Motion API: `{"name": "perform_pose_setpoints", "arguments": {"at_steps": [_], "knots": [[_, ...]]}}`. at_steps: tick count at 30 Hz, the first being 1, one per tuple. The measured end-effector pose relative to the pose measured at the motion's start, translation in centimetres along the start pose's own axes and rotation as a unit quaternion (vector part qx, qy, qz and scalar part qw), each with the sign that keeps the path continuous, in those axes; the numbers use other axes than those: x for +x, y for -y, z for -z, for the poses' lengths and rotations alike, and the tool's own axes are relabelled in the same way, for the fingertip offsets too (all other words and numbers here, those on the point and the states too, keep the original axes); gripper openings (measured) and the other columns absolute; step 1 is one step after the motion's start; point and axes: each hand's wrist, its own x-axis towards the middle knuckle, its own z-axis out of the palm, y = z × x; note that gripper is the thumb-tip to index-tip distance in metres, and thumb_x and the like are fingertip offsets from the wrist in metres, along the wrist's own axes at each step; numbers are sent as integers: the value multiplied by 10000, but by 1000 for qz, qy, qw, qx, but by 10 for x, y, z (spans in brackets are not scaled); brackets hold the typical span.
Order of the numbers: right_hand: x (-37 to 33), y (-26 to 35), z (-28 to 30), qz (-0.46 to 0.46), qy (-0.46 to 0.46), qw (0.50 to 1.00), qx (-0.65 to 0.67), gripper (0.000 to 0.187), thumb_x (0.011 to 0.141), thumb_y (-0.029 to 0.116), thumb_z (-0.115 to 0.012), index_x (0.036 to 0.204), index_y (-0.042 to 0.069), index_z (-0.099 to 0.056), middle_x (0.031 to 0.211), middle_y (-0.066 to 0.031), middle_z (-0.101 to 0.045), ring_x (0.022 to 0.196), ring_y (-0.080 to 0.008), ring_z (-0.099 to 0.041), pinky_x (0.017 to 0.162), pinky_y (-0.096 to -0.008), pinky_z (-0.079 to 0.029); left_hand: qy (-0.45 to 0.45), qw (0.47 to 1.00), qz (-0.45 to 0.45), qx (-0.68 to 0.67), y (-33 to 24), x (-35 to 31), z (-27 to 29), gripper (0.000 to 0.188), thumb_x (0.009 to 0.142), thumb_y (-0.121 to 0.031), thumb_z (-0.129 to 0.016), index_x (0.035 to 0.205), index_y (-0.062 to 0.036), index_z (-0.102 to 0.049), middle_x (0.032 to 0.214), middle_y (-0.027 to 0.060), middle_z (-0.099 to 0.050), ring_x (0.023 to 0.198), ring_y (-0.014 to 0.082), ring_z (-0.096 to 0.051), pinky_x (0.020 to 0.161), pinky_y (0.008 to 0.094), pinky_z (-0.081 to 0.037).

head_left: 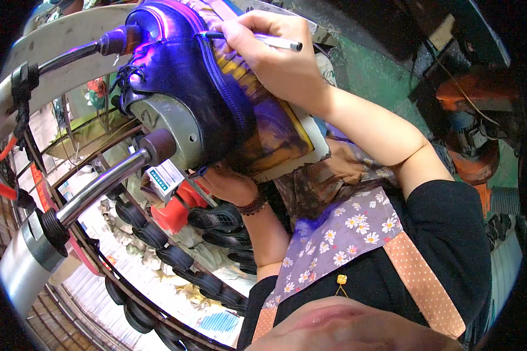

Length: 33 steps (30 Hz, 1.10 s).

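A dark leather shoe (202,88) with laces sits on a grey shoe last (187,137) at upper centre, lit purple. My right hand (281,58) is closed round a slim white-and-silver pen (275,41). The pen's tip touches or nearly touches the shoe near its stitched lower edge. My left hand (231,184) is below the shoe's end, close to its underside; its fingers are partly hidden, so I cannot tell whether they grip anything. A yellow-and-purple stained pad (281,137) lies beside the shoe, under my right hand.
Two metal rods with padded ends, an upper rod (70,57) and a lower rod (105,187), reach the shoe and last from the left. Several black soles (216,219) stand on racks below. A red object (178,207) is near my left hand. An orange machine (477,96) stands at right.
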Motion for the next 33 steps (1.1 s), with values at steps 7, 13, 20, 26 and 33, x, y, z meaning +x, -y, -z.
{"name": "perform_pose_setpoints", "arguments": {"at_steps": [7,13,20,26,33], "knots": [[-28,-1,2,59,17,997,-40,231,836,215,-646,790,-8,-684,692,-151,-649,640,-213,-652,621,-325,-501,53,866,238,-438,-2,16,0,436,971,-214,-414,1310,49,-489,1348,165,-520,1239,301,-491,1074,450,-355],[-40,0,16,99,55,989,-90,182,809,222,-688,789,44,-720,699,-117,-664,658,-232,-605,638,-340,-465,152,759,324,-545,-8,18,3,485,985,-310,-389,1343,10,-461,1372,140,-502,1271,297,-465,1105,443,-314],[-37,25,50,139,127,953,-238,159,850,155,-652,908,42,-747,720,-44,-662,738,-135,-565,726,-301,-427,213,568,418,-676,-94,4,-13,527,1004,-426,-375,1407,-88,-397,1439,116,-427,1323,292,-398,1122,481,-268],[-24,29,50,180,62,944,-268,117,850,116,-653,910,55,-732,833,-76,-673,750,-171,-575,747,-302,-418,277,475,387,-740,-125,9,-36,513,984,-506,-402,1403,-211,-411,1442,22,-425,1322,212,-379,1110,557,-220],[-2,-11,13,315,-107,913,-235,77,763,14,-682,828,49,-702,666,-48,-594,684,-199,-560,683,-319,-399,268,575,258,-729,-132,-5,-24,691,989,-449,-395,1502,-42,-173,1561,110,-215,1433,259,-209,1165,506,-118]]}}
